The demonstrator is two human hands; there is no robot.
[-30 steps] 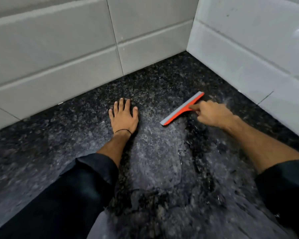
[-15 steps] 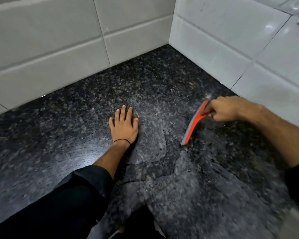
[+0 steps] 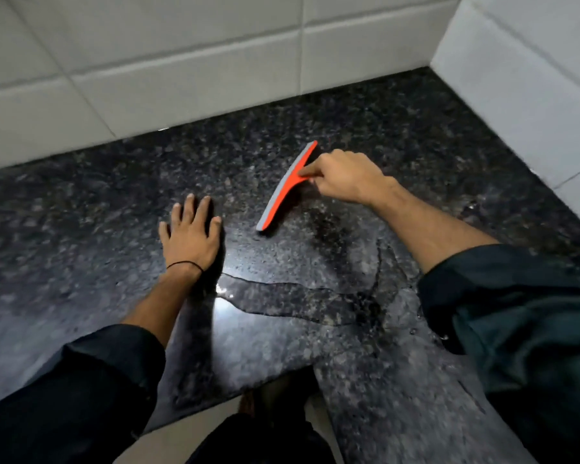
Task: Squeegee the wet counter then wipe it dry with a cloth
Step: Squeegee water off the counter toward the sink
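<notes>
Presently the right hand (image 3: 345, 177) is gripping the handle of the orange squeegee (image 3: 287, 187). Its fingers are curling round the handle and its index finger is reaching toward the blade. The squeegee is sitting mid-bench, somewhat toward the far right corner. Its grey-edged blade is running diagonally from near left to far right. The near end is meeting the stone; I cannot tell whether the far end is touching.

The left hand (image 3: 190, 236) is lying flat and open, palm down on the bench (image 3: 64, 202), just left of the blade's near end and apart from it. A thin black band (image 3: 185, 264) is circling that wrist.

A sheet of water (image 3: 282, 299) is pooling between the two forearms toward the near edge, catching a bright glare beside the left wrist.

Pale wall tiles (image 3: 181, 72) are bordering the far and right edges. Dark sleeves (image 3: 523, 313) are covering both arms from about the elbow.
</notes>
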